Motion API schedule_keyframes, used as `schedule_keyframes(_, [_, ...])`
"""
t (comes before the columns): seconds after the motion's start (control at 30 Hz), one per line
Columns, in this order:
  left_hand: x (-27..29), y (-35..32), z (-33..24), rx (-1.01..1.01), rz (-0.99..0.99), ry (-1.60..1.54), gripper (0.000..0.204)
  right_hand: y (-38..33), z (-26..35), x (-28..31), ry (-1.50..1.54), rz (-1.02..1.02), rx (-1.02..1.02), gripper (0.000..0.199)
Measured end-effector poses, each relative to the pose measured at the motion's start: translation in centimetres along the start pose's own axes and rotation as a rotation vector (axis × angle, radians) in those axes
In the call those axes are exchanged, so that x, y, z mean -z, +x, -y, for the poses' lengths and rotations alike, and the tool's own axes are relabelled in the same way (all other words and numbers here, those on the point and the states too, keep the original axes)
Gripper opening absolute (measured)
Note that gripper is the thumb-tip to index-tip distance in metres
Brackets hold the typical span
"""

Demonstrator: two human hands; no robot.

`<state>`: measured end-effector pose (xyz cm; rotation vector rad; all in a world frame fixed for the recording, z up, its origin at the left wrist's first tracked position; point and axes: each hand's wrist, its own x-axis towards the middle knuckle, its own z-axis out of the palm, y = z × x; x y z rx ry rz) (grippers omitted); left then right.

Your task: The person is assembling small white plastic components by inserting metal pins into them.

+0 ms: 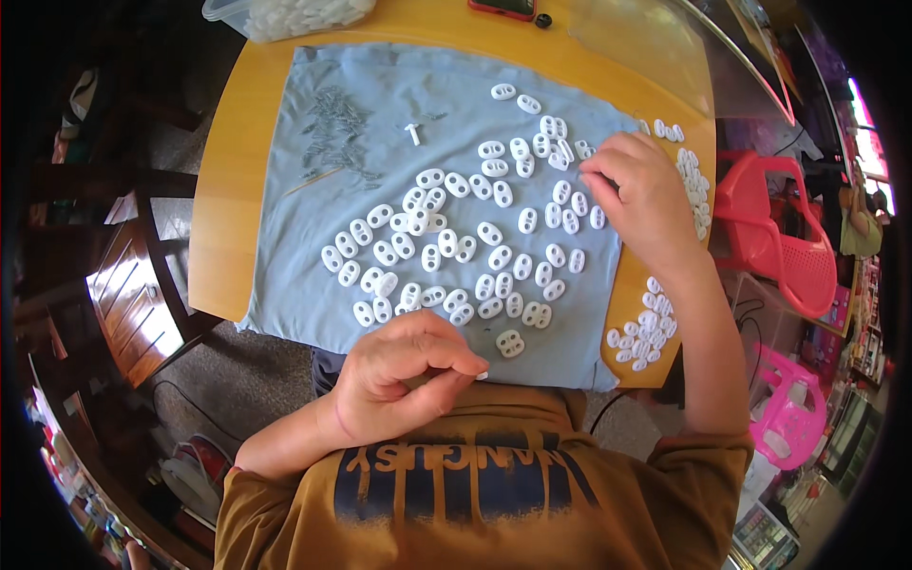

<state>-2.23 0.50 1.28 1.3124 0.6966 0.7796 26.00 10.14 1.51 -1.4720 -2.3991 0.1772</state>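
Observation:
Many white oval plastic pieces with two holes (489,233) lie spread over a blue-grey cloth (285,247). Close to my body, at the cloth's near edge, my left hand (404,375) is closed in a pinch; a small bit of white plastic shows at its fingertips. My right hand (646,195) hovers by the cloth's right edge, beside several of the ovals, with thumb and fingers drawn together. Whatever it may hold is hidden. A joined pair of ovals (510,344) rests right of my left hand.
Thin grey metal pieces (337,123) are heaped at the cloth's far left, near a thin stick (312,181) and a white T-shaped piece (413,133). More ovals (651,328) sit on the table's right side. A clear tub (228,11) and red-edged phone (503,8) stand far back.

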Motion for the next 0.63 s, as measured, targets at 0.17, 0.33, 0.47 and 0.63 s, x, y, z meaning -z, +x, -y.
schedule_keyframes(0.17, [0.2, 0.0, 0.5, -0.081, -0.043, 0.017, 0.02, 0.5, 0.3, 0.0, -0.073, 0.033, 0.058, 0.009])
schedule_keyframes(0.33, [0.2, -0.3, 0.3, 0.011, -0.082, -0.027, 0.019, 0.6, 0.1, 0.1, -0.088, 0.041, 0.095, 0.01])
schedule_keyframes(0.47, [0.1, -0.2, 0.4, -0.003, -0.074, -0.001, 0.019, 0.9, -0.9, 0.5, 0.023, 0.136, 0.038, 0.011])
schedule_keyframes(0.63, [-0.1, -0.2, 0.4, 0.014, -0.072, -0.003, 0.019, 1.7, -0.9, 1.3, 0.062, 0.259, -0.027, 0.01])
